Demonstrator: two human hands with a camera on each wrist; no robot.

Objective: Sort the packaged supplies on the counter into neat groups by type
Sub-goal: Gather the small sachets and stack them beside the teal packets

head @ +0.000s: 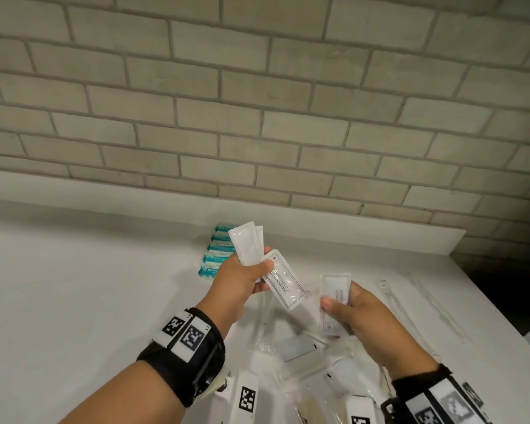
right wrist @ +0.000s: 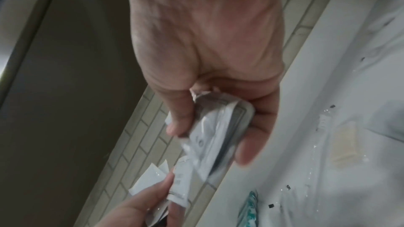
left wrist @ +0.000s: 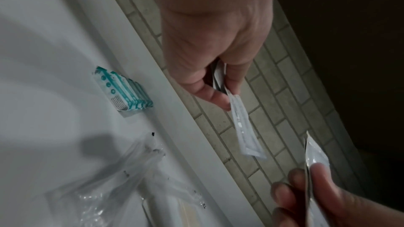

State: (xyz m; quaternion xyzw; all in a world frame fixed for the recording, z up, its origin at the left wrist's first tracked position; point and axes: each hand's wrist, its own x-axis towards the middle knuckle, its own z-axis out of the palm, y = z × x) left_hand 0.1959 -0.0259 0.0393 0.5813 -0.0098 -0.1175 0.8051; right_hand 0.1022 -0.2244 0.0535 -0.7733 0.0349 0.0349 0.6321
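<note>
Above the white counter [head: 74, 286] — both hands raised, each holding sachets.
Left hand [head: 242, 280] pinches white sachets [head: 245, 243]; right hand [head: 367, 313] grips a sachet bundle [head: 335, 286]; teal packets [head: 218, 255] stacked at eleven o'clock.

The desk [head: 74, 270] lay bare from about 9 to 11 o'clock, giving a hand open passage along its left side. At 12 o'clock a row of teal packets [head: 216, 254] stood near the brick wall [head: 257, 102], which closed off the far edge. From 3 to 6 o'clock clear wrapped items [head: 303, 362] cluttered the surface, reaching toward the desk's right edge, where it dropped off.
</note>
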